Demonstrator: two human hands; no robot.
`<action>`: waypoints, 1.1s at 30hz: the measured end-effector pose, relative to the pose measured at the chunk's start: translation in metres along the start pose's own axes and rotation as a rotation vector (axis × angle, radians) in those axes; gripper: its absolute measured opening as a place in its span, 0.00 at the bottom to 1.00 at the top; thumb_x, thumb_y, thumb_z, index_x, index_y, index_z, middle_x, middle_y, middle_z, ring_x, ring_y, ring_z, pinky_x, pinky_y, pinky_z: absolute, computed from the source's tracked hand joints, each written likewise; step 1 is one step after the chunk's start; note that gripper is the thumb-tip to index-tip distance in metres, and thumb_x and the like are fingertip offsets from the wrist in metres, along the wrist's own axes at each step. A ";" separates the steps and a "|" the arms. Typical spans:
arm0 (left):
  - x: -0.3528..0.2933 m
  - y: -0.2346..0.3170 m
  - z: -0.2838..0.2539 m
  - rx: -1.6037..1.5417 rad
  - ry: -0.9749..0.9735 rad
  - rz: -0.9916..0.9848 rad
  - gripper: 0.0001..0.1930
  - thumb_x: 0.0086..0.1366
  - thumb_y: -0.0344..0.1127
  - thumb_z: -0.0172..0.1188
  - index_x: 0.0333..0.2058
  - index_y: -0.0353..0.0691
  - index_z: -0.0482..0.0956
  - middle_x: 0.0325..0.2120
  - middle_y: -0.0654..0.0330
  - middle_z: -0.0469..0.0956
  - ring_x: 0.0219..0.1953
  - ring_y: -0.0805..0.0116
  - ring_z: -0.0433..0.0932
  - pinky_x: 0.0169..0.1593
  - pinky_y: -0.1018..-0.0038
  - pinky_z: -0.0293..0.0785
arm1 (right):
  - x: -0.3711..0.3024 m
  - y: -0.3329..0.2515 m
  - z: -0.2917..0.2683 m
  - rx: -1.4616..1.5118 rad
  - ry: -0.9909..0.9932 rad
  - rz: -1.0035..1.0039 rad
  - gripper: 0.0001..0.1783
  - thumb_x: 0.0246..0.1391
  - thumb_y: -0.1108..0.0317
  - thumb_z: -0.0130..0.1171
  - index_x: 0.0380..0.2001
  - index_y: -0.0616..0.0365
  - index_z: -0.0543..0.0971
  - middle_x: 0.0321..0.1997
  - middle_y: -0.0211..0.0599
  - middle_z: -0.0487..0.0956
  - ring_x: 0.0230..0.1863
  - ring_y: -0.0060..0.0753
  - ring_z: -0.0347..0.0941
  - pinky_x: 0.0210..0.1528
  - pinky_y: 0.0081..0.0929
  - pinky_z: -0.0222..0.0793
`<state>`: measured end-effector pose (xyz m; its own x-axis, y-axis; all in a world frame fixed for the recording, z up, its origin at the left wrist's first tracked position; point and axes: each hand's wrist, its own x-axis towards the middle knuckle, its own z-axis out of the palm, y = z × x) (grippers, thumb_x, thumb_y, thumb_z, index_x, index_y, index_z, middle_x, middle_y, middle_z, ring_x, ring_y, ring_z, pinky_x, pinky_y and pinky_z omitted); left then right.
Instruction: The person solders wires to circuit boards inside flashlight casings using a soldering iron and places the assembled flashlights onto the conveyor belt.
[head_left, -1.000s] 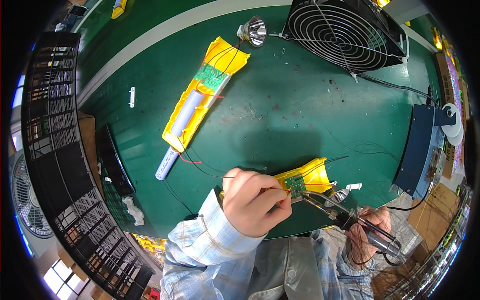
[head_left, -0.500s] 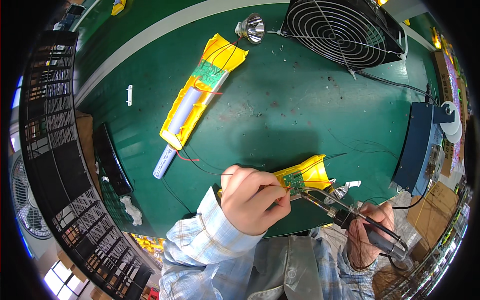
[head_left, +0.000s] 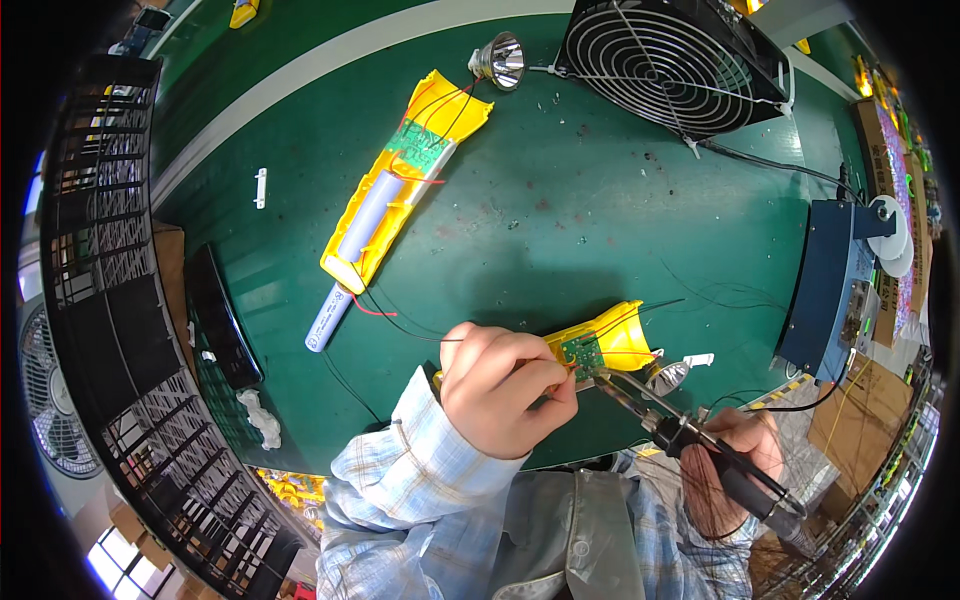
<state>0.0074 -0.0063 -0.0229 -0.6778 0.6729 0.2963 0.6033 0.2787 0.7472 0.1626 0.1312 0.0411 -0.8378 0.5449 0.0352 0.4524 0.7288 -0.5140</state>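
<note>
Head view shows me the left hand (head_left: 505,395) pinching a thin black wire (head_left: 437,339) over the nearer yellow housing (head_left: 622,327) by the table (head_left: 700,250) edge, right hand (head_left: 715,490) wrapped around a soldering iron (head_left: 755,488); I'd expect light, stiff plastic, fragile green board (head_left: 584,354), best held by the rim.

The desk (head_left: 600,220) is open at its middle; a yellow casing (head_left: 401,208) bounds this leftward; a fan (head_left: 655,80) blocks the far right; a blue box (head_left: 826,290), the right edge.
</note>
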 end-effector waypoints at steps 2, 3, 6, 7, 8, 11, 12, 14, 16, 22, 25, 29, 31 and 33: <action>0.000 -0.001 0.002 -0.002 0.010 -0.001 0.10 0.32 0.26 0.64 0.17 0.44 0.74 0.22 0.67 0.70 0.25 0.69 0.70 0.34 0.73 0.62 | -0.002 -0.001 -0.004 0.326 0.133 0.282 0.14 0.38 0.67 0.64 0.18 0.58 0.67 0.18 0.36 0.70 0.19 0.30 0.68 0.21 0.23 0.62; 0.000 -0.001 0.003 -0.005 0.010 0.004 0.10 0.32 0.26 0.64 0.17 0.44 0.74 0.22 0.68 0.70 0.25 0.69 0.70 0.34 0.74 0.62 | 0.000 -0.007 -0.004 0.877 0.271 0.378 0.18 0.37 0.67 0.65 0.21 0.58 0.64 0.19 0.37 0.69 0.19 0.25 0.64 0.21 0.21 0.59; 0.000 0.000 0.001 -0.004 0.014 0.008 0.10 0.32 0.26 0.64 0.17 0.44 0.74 0.22 0.68 0.70 0.25 0.70 0.70 0.34 0.74 0.61 | 0.002 -0.009 -0.009 0.900 0.347 0.377 0.20 0.38 0.67 0.65 0.22 0.58 0.61 0.18 0.35 0.66 0.20 0.20 0.57 0.23 0.17 0.53; 0.000 0.000 0.001 -0.005 0.020 0.013 0.10 0.32 0.26 0.64 0.17 0.45 0.74 0.22 0.68 0.70 0.25 0.70 0.70 0.34 0.74 0.61 | 0.002 -0.009 -0.010 0.899 0.347 0.377 0.20 0.38 0.67 0.65 0.22 0.58 0.61 0.18 0.35 0.66 0.20 0.20 0.57 0.23 0.17 0.53; 0.000 0.000 0.001 -0.006 0.020 0.013 0.10 0.32 0.26 0.64 0.17 0.45 0.74 0.22 0.68 0.70 0.25 0.70 0.70 0.34 0.74 0.61 | 0.002 -0.010 -0.011 0.886 0.303 0.409 0.20 0.38 0.67 0.65 0.22 0.58 0.61 0.18 0.35 0.66 0.20 0.20 0.57 0.24 0.17 0.53; 0.000 0.000 0.001 0.003 0.014 0.008 0.10 0.32 0.26 0.64 0.17 0.45 0.74 0.22 0.68 0.70 0.25 0.70 0.70 0.34 0.73 0.61 | -0.002 -0.007 -0.012 0.837 0.248 0.427 0.20 0.38 0.67 0.65 0.22 0.58 0.61 0.18 0.35 0.66 0.20 0.20 0.57 0.24 0.17 0.53; 0.000 0.000 0.001 0.013 0.006 0.012 0.10 0.32 0.27 0.64 0.17 0.45 0.74 0.23 0.68 0.70 0.25 0.70 0.69 0.35 0.73 0.61 | -0.003 -0.006 -0.012 0.800 0.236 0.414 0.20 0.38 0.67 0.64 0.22 0.58 0.61 0.18 0.35 0.66 0.20 0.20 0.57 0.24 0.17 0.54; -0.001 -0.001 0.000 0.021 -0.003 0.017 0.10 0.32 0.27 0.64 0.18 0.46 0.74 0.23 0.68 0.70 0.25 0.70 0.69 0.35 0.73 0.60 | -0.002 -0.008 -0.009 0.875 0.273 0.421 0.19 0.38 0.68 0.64 0.22 0.58 0.61 0.18 0.36 0.67 0.20 0.21 0.58 0.24 0.17 0.53; 0.002 0.001 -0.003 0.068 -0.070 0.018 0.10 0.32 0.28 0.64 0.18 0.46 0.74 0.24 0.68 0.70 0.26 0.70 0.68 0.36 0.72 0.59 | -0.005 -0.006 -0.011 0.845 0.238 0.402 0.19 0.38 0.68 0.64 0.22 0.58 0.61 0.18 0.36 0.67 0.20 0.21 0.58 0.24 0.17 0.54; 0.002 0.015 -0.017 0.154 -0.061 -0.067 0.11 0.31 0.32 0.67 0.19 0.47 0.76 0.27 0.70 0.71 0.26 0.71 0.67 0.35 0.72 0.60 | -0.015 -0.004 -0.015 0.847 0.273 0.531 0.25 0.33 0.62 0.68 0.23 0.54 0.59 0.17 0.28 0.62 0.19 0.18 0.57 0.21 0.14 0.57; -0.012 0.022 -0.041 0.149 -0.065 0.044 0.11 0.34 0.34 0.67 0.22 0.47 0.78 0.30 0.70 0.73 0.27 0.72 0.66 0.32 0.74 0.60 | -0.020 0.001 -0.020 0.941 0.295 0.482 0.20 0.37 0.69 0.65 0.22 0.58 0.61 0.17 0.34 0.66 0.20 0.21 0.58 0.22 0.17 0.54; -0.034 0.011 -0.065 0.362 -0.477 0.423 0.08 0.40 0.35 0.60 0.25 0.52 0.79 0.35 0.73 0.75 0.30 0.73 0.64 0.32 0.75 0.60 | -0.028 0.010 -0.017 0.923 0.321 0.435 0.20 0.37 0.69 0.65 0.22 0.58 0.61 0.17 0.34 0.66 0.19 0.20 0.58 0.21 0.17 0.54; -0.044 0.000 -0.057 0.404 -0.477 0.457 0.09 0.40 0.36 0.61 0.25 0.53 0.79 0.35 0.73 0.75 0.31 0.72 0.63 0.33 0.75 0.60 | -0.028 0.008 -0.018 0.942 0.308 0.462 0.20 0.37 0.69 0.66 0.21 0.58 0.61 0.17 0.34 0.66 0.19 0.20 0.58 0.21 0.17 0.54; -0.046 -0.008 -0.056 0.413 -0.522 0.500 0.09 0.41 0.38 0.62 0.26 0.53 0.78 0.35 0.74 0.75 0.34 0.73 0.63 0.36 0.75 0.59 | -0.030 0.007 -0.019 0.963 0.294 0.491 0.20 0.37 0.68 0.66 0.21 0.58 0.61 0.17 0.33 0.66 0.19 0.20 0.58 0.20 0.16 0.53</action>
<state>0.0103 -0.0773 -0.0092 -0.0681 0.9870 0.1453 0.9562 0.0230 0.2919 0.1966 0.1277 0.0532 -0.4707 0.8550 -0.2179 0.1819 -0.1476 -0.9722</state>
